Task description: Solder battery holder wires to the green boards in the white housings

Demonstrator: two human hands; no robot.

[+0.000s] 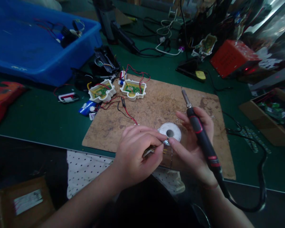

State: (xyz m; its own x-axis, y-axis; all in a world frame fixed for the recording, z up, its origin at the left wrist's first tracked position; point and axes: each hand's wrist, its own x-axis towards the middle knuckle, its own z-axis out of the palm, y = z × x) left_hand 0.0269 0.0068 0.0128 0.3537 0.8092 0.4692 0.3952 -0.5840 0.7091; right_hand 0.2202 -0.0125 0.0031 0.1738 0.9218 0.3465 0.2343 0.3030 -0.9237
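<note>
My left hand [139,150] is closed around a small wired part [165,142], most of it hidden by the fingers; its shiny end pokes out at the fingertips. A red and black wire pair [130,117] runs up behind this hand. My right hand [192,148] has a soldering iron [201,136] with a black and red handle lying across it, tip pointing up and away. The right thumb touches the end of the small part. Just behind the fingertips lies a solder spool [174,129], and a thin strand of solder [172,156] hangs below them.
A brown work board [156,101] lies on the green table. Two white housings with circuit boards [134,89] sit on its far left, near blue batteries [87,107]. A blue bin [61,63] stands left; an orange-red box [235,58] and a cardboard box [263,120] stand right.
</note>
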